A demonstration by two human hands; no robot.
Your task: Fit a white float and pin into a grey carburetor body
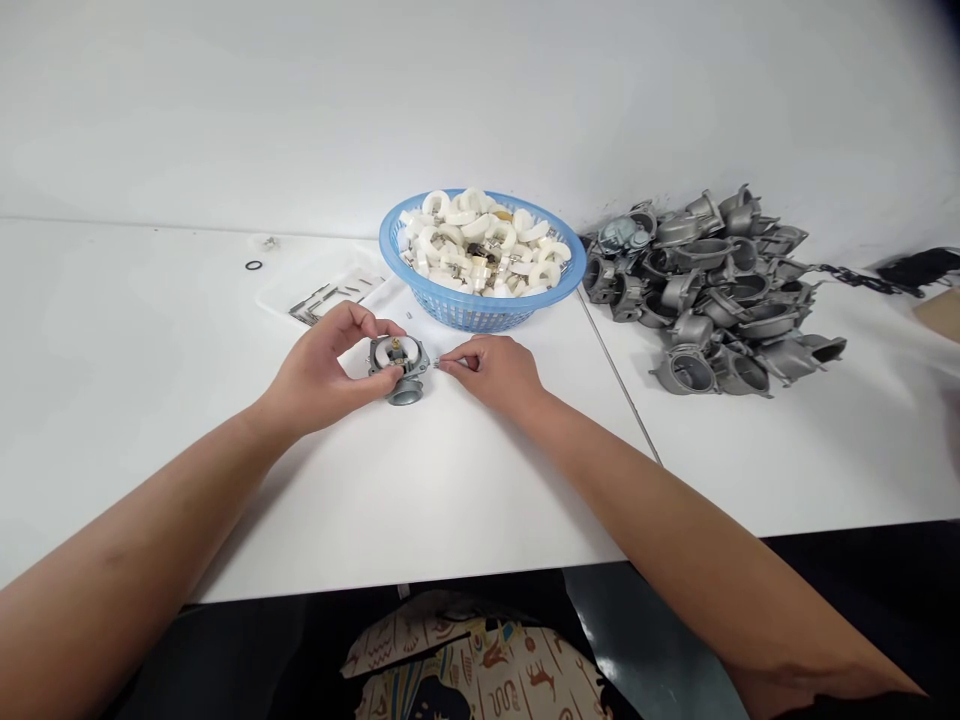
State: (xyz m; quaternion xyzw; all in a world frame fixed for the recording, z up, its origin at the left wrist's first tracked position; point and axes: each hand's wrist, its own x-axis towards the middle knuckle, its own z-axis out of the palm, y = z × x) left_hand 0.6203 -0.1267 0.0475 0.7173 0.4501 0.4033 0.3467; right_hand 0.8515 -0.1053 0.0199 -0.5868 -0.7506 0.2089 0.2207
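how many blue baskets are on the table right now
1. The blue basket sits at the table's far middle, just beyond both hands, left of the heap of grey metal housings. None seems hidden.

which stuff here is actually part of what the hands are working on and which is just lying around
In hand:
- left hand gripping the grey metal housing
- right hand pinching a small pin beside it
- blue basket of white curved parts, close behind
- pile of grey housings
- loose pins

Lying about:
- black ring
- dark object at the right edge
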